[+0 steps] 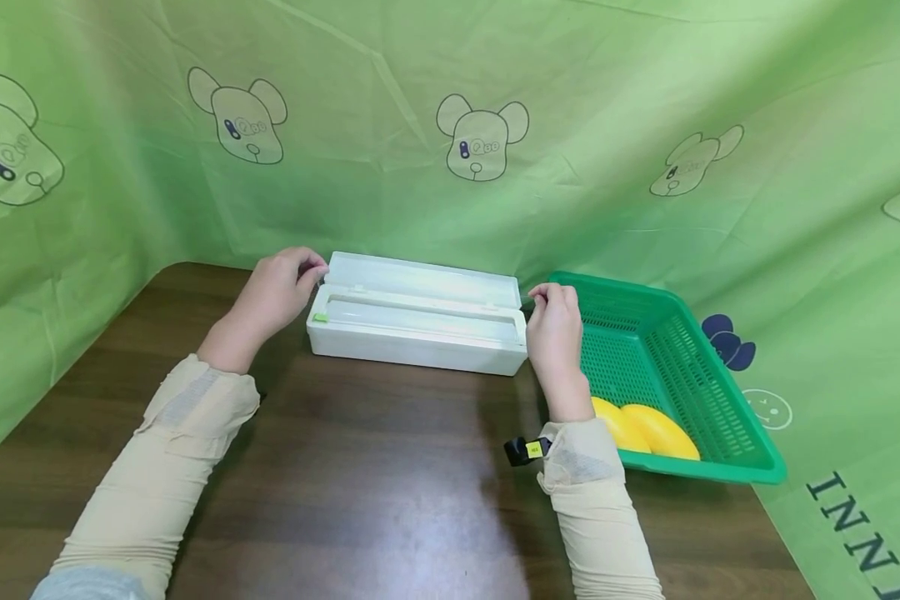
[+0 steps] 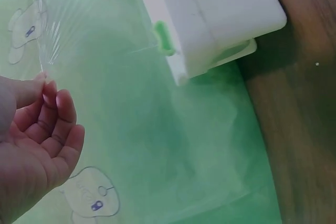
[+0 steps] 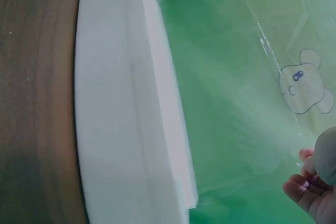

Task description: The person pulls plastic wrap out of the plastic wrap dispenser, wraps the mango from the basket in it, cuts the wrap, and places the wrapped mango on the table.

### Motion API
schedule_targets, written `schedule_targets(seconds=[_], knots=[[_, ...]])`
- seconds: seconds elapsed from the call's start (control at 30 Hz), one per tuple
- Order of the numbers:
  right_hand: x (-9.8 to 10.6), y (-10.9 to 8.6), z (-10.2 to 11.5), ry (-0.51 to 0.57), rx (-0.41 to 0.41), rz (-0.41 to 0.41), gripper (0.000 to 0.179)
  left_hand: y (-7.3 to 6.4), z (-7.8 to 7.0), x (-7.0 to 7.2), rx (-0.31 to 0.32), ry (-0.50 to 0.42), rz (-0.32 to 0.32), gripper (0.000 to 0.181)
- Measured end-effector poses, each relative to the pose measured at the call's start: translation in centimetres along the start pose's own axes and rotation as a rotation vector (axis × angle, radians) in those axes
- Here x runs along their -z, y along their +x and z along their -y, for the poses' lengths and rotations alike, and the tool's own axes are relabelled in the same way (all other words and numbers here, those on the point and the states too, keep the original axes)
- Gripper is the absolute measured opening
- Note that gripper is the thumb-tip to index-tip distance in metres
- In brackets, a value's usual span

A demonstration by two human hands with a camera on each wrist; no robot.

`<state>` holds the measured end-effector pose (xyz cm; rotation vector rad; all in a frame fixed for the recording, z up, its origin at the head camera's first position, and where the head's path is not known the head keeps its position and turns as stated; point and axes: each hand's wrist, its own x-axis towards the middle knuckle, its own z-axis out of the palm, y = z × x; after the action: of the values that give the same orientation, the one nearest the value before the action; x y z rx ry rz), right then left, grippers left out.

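Observation:
A white cling film dispenser box (image 1: 420, 352) lies lengthwise on the table, its lid (image 1: 423, 279) raised at the back. At its left end sits a small green slider (image 1: 320, 317), also seen in the left wrist view. Clear cling film (image 2: 50, 38) is drawn out of the box, creased where my left hand (image 1: 279, 285) pinches its edge between thumb and index finger. My right hand (image 1: 557, 329), beyond the box's right end, pinches the film's other corner. In the right wrist view, the film's edge (image 3: 270, 53) runs as a thin bright line toward those fingertips.
A green plastic basket (image 1: 667, 312) stands at the right with yellow rounded objects (image 1: 656, 433) in its near end, partly behind my right wrist. A green printed cloth (image 1: 375, 125) hangs behind the brown wooden table (image 1: 390, 475).

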<state>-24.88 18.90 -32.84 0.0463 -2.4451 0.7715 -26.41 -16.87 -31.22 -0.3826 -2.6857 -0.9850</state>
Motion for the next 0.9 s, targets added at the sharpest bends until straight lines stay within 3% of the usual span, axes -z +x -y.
schedule_targets(seconds=[0.43,0.9], knots=[[2.4,-0.3,1.1,0.040,0.087,-0.062,0.017,-1.7,-1.4,1.7,-0.054,0.005,-0.070,0.019],[4.4,-0.6,2.1,0.087,0.172,-0.136,0.016,-2.7,-3.0,3.7,-0.103,0.021,-0.125,0.016]])
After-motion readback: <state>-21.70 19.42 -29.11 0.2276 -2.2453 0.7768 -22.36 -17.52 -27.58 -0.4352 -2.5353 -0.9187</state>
